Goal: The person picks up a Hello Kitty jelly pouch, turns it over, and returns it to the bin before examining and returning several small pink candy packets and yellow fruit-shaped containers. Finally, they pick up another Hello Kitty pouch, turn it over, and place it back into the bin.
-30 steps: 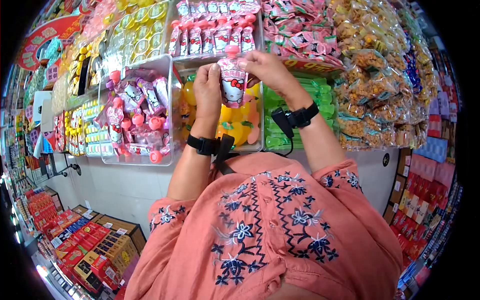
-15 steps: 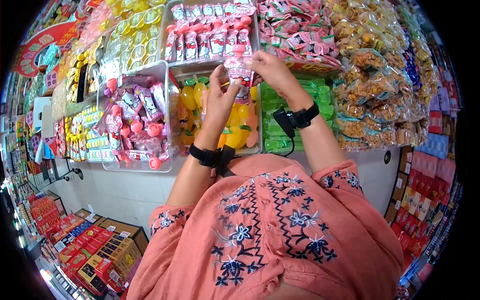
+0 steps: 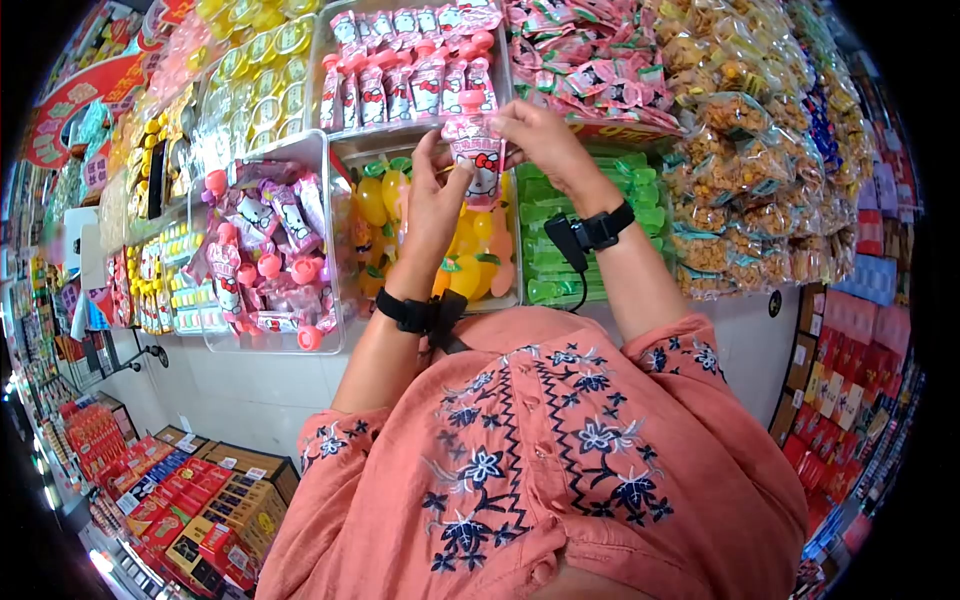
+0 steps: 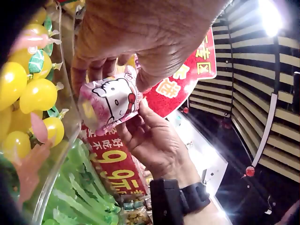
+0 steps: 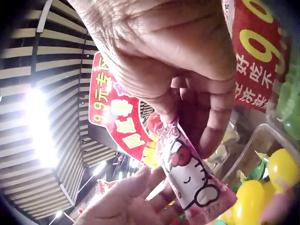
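A pink jelly pouch [image 3: 482, 168] with a cartoon cat face and a pink cap stands upright between both hands, above the bins in the head view. My left hand [image 3: 437, 200] grips its left edge, thumb laid over the printed front. At the upper right edge, near the cap, my right hand [image 3: 548, 148] pinches it between thumb and fingers. The right wrist view has the pouch [image 5: 190, 183] hanging below the right thumb, its flat bottom end free. In the left wrist view the left palm covers part of the pouch [image 4: 110, 101].
Similar pouches fill a clear bin [image 3: 335, 230] at left, and more stand in rows behind. Under the hands are yellow fruit-shaped jellies [image 3: 470, 250]; beside them lie green packs [image 3: 560, 205]. Bagged brown snacks [image 3: 735, 200] are piled at right. A red price sign [image 4: 112, 161] edges the shelf.
My left hand has shifted from the pouch's side edge to bring its thumb over the front. My right hand keeps its pinch near the cap. The head view has shifted slightly.
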{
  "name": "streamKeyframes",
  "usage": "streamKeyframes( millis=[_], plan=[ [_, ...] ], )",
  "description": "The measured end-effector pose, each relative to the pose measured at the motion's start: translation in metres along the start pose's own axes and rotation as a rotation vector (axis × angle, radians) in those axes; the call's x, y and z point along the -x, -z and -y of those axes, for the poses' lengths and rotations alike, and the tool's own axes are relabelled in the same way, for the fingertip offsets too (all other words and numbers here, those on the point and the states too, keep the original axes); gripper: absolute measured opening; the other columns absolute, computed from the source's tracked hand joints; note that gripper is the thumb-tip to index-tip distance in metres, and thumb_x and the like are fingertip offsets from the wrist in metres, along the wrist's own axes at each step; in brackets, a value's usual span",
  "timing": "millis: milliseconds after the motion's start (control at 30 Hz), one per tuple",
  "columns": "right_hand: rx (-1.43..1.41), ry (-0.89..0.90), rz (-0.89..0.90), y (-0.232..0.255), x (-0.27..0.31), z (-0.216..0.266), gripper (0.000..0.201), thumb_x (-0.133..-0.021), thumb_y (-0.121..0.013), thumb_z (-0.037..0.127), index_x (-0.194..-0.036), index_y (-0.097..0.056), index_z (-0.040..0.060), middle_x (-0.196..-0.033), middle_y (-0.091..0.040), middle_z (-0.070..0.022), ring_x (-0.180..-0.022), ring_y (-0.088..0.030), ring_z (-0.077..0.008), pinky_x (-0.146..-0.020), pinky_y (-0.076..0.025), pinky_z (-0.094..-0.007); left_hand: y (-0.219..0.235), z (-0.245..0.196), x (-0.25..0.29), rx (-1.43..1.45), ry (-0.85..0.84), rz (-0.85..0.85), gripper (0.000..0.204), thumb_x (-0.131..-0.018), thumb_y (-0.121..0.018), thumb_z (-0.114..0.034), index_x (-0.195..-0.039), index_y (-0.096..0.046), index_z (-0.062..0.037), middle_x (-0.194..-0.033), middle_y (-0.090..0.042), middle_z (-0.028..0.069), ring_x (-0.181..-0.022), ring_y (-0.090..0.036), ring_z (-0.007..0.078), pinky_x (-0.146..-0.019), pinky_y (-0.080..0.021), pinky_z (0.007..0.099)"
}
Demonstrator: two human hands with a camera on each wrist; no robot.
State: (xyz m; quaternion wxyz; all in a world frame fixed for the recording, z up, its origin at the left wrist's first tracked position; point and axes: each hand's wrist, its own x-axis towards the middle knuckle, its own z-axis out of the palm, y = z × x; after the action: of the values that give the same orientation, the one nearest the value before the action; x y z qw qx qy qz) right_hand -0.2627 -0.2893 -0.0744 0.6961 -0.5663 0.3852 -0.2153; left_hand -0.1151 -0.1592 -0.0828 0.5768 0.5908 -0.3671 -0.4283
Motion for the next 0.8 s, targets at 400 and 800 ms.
streamKeyframes(
  millis=[400, 800],
  plan=[
    [-0.138, 0.070, 0.072, -0.005, 0.006, 0.029, 0.035, -0.103, -0.051, 0.032, -0.106, -0.060, -0.0014, -0.095, -0.069, -0.0123, -0.078, -0.068, -0.0153, -0.066, -0.060, -0.0294, 0.010, -0.007, -0.003, 0.852, 0.450, 0.299, 0.087, -0.097, -0.019, -0.073, -0.142, -0.045, -0.0041, -0.128, -0.062, 0.0203, -0.100, -0.068, 0.0317, -0.072, -0.059, 0.0375],
    [-0.027, 0.042, 0.030, -0.008, 0.006, 0.033, 0.034, -0.102, -0.053, 0.033, -0.106, -0.060, -0.0001, -0.097, -0.070, -0.0114, -0.075, -0.067, -0.0126, -0.061, -0.054, -0.0244, 0.016, -0.009, -0.003, 0.913, 0.484, 0.330, 0.078, -0.098, -0.022, -0.071, -0.142, -0.045, -0.0097, -0.127, -0.063, 0.0171, -0.098, -0.068, 0.0309, -0.071, -0.057, 0.0388]
  ],
)
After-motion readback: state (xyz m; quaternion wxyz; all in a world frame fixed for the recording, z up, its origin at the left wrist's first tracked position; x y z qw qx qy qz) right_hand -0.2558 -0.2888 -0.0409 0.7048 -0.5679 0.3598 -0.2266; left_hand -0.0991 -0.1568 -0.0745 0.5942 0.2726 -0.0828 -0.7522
